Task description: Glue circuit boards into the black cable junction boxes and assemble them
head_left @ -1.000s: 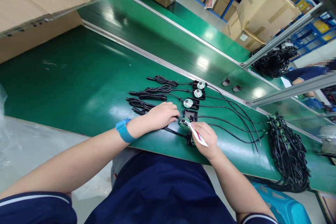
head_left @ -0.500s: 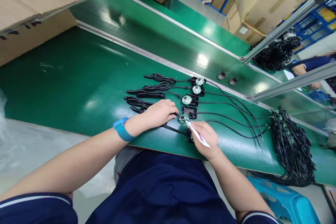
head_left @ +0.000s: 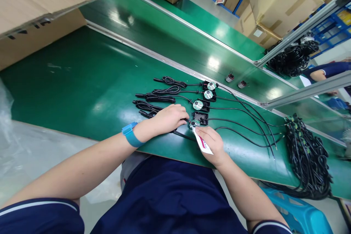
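Observation:
My left hand is closed on a black cable just left of a small round green circuit board. In my right hand is a white squeeze tube with a red stripe, its tip touching or very close to that board. Behind the board lies an open black plastic housing. Farther back, several more round boards sit at or on black housings, each with a coiled black cable on the left. The housing nearest me is hidden by my right hand.
A large bundle of black cables lies on the green table at right. Two small cylindrical parts stand beyond the metal rail. A cardboard box occupies the far left. A blue stool is below right; another person's arm shows beyond.
The tube in my right hand has tilted more upright and turned, showing more of its red stripe. My left hand keeps its hold beside the board. The whole view has shifted slightly.

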{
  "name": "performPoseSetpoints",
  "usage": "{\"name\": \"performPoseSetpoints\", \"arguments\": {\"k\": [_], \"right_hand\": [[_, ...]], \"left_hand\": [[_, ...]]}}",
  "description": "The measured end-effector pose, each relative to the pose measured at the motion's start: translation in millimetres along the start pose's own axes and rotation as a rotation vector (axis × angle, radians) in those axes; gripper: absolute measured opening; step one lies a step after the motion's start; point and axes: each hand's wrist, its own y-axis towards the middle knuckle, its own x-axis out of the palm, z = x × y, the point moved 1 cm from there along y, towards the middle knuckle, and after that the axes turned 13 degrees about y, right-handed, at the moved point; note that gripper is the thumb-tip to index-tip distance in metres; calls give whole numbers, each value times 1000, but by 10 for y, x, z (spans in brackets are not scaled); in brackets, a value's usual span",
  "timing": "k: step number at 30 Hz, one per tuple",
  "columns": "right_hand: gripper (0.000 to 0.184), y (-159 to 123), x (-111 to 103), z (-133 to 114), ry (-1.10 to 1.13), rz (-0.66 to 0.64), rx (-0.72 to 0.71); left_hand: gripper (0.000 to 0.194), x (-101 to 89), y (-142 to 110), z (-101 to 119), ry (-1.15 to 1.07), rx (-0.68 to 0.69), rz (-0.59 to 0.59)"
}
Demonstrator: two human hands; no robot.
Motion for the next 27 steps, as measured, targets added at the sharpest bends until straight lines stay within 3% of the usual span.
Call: {"name": "performPoseSetpoints", "arguments": {"k": [10, 27], "right_hand": [[51, -89, -42, -8, -32, 89, 26], [45, -144, -129, 47, -34, 63, 33]], "left_hand": [[15, 2, -4, -5, -9, 4, 13], [17, 12, -5, -10, -10, 11, 30]]}}
